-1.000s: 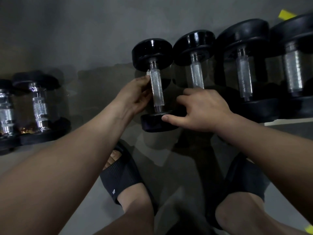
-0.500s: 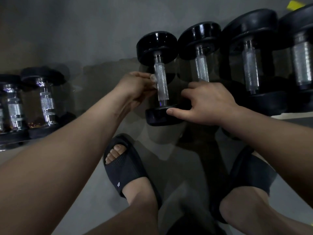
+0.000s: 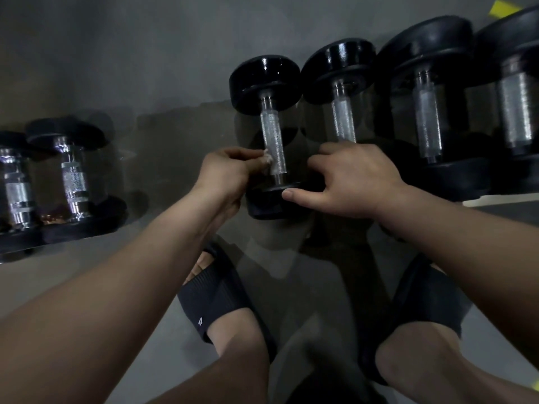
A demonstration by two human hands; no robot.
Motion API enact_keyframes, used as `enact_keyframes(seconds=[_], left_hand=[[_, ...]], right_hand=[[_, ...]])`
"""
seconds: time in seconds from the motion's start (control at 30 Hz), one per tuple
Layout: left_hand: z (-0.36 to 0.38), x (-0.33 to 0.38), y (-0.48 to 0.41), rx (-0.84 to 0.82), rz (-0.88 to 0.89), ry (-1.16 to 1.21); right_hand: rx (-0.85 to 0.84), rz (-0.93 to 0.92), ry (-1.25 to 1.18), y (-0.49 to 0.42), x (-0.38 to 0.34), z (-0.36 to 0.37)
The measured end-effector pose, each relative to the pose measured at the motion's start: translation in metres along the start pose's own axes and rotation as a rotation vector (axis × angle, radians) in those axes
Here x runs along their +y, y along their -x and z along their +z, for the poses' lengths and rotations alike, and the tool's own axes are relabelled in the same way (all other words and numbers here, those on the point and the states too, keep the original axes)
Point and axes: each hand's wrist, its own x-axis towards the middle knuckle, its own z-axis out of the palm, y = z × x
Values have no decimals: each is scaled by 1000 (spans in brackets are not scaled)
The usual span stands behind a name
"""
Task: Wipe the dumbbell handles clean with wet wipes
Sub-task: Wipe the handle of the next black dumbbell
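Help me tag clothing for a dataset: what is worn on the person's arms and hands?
The left hand and right hand are ungloved, the left forearm and right forearm are bare, no sleeves in view, and no watch, ring or band is visible.

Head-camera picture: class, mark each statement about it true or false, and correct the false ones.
1. The left hand presses a wet wipe against a dumbbell handle. True.
2. The right hand grips that handle too. False: it holds the near weight of the same dumbbell, thumb on its rim.
3. The person wears white trainers. False: black open-toed slides.
4. Larger black dumbbells lie to the right of the one being wiped. True.
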Motion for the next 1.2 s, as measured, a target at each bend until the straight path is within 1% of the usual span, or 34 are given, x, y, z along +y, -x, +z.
enact_keyframes(seconds=[0.07,0.17,0.23,0.3,0.4,0.43,0.5,0.63,0.73,0.87,1.07,1.13,1.2], left_hand=[[5,6,0,-5,0,76],[12,17,-15,90,81,46],[14,22,-21,123,128,48],[12,18,-17,90,138,-24],[6,3,5,4,102,-217],[6,1,8,7,106,-251],[9,6,3,71,158,-282],[21,27,-26,181,279,-184],[21,22,-21,173,316,-181],[15,2,-4,139,278,-266],[23,26,-27,178,306,-167],[22,21,-22,180,338,-204],[21,13,-14,184,371,-315]], right_hand=[[-6,0,6,0,0,-1],[-14,6,5,1,-1,-2],[-10,8,4,1,-1,-3],[-15,3,5,1,-1,-2],[-15,-7,2,1,0,-1],[-13,-7,4,1,0,-2],[-14,-4,6,1,0,-2],[-10,5,10,1,-1,-2],[-9,7,11,1,-3,-2],[-9,3,21,1,-2,-2],[6,4,9,1,-2,-1],[6,0,9,1,-2,-1],[9,-1,15,1,-2,-1]])
